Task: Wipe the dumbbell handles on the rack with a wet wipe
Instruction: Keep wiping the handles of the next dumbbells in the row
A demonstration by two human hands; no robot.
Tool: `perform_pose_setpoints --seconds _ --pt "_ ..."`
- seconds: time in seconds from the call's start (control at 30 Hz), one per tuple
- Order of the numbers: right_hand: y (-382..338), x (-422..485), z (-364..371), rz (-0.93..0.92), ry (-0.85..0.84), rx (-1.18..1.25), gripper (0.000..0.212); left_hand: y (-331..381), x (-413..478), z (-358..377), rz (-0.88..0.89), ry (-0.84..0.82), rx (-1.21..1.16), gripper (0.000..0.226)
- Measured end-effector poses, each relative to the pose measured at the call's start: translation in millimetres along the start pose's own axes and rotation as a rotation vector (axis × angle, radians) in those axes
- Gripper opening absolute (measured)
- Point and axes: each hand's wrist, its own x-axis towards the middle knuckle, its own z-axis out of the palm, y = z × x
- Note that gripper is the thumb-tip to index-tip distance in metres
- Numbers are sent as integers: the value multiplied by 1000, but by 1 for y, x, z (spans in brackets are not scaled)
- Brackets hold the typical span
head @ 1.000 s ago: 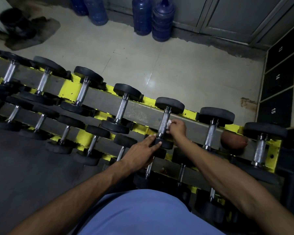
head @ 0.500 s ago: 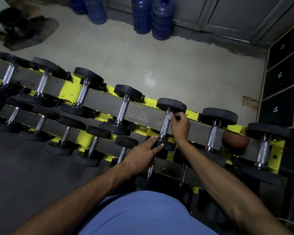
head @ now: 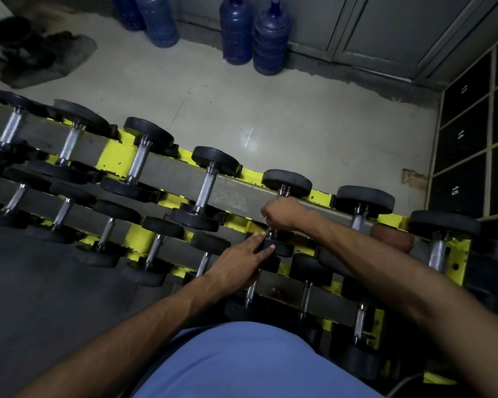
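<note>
A few blue water jugs (head: 236,33) line the back wall. Numbered black lockers (head: 460,136) sit on the right, with a dark mat (head: 49,61) over in the corner.

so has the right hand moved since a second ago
Yes. The right hand has moved left, from beside the dumbbell handle to wrapped over it.

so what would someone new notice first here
A long yellow rack of dumbbells runs across the middle. At centre right, the right grip curls round one dumbbell handle while the left grip rests flat on its near end. Blue water jugs stand by the far wall.
</note>
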Motion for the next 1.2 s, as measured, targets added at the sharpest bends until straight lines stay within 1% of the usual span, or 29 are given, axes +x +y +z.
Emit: perform_pose_setpoints --seconds 0.03,0.07,0.13,0.2,0.23,0.3,0.37,0.43,0.5,0.53,0.57,0.6,0.63,0.67,0.7,0.73,0.77,0.87,0.9,0.97,1.03,1.07,1.13,1.2 --pt "5 0 -7 -3 -16 -11 17 0 0 0 -2 6 -2 78" --pt "12 -1 -14 4 14 -43 15 1 0 1 -3 11 -3 77" --pt "26 -6 -18 48 157 -113 15 1 0 2 -9 17 -12 75" --pt "26 -13 -8 72 232 -41 14 3 0 5 -19 23 -18 74" --pt "20 -17 0 57 213 59 12 4 0 5 -25 23 -21 74" --pt "0 -23 11 -44 58 198 9 6 1 5 -37 26 -23 74" --pt "-10 -23 13 -129 -9 152 14 7 1 5 -42 26 -23 73" --pt "2 -19 3 -76 65 58 17 7 1 6 -44 30 -26 73" --pt "20 -18 -4 39 234 -32 19 6 1 8 -46 37 -36 73" --pt "27 -20 -4 94 284 -31 19 7 1 9 -49 39 -40 73" --pt "27 -23 -2 108 302 6 18 7 1 10 -52 41 -40 73" --pt "21 -27 2 82 286 74 16 8 1 10 -56 42 -40 73" --pt "11 -30 6 23 215 131 13 8 1 11 -59 44 -42 73" --pt "1 -33 9 -52 137 157 12 9 1 12 -63 48 -44 73" --pt "-5 -35 12 -117 102 151 13 9 1 13 -65 52 -46 73" --pt "-4 -34 14 -147 116 133 13 9 1 13 -66 54 -47 73" --pt "2 -32 14 -137 158 108 11 9 1 13 -68 56 -45 73" --pt "21 -31 17 11 350 88 13 11 0 13 -73 58 -34 75" --pt "21 -35 22 42 387 106 15 11 0 13 -74 61 -28 76" --pt "12 -45 38 -34 380 123 20 12 0 14 -80 70 -28 76" --pt "5 -52 51 -152 322 116 23 13 0 15 -85 75 -38 75" --pt "7 -53 54 -159 322 119 25 13 0 15 -86 77 -39 75" --pt "17 -47 55 -55 387 207 28 13 0 15 -87 75 -30 75" --pt "22 -43 56 149 490 435 16 13 0 15 -86 70 -18 74"
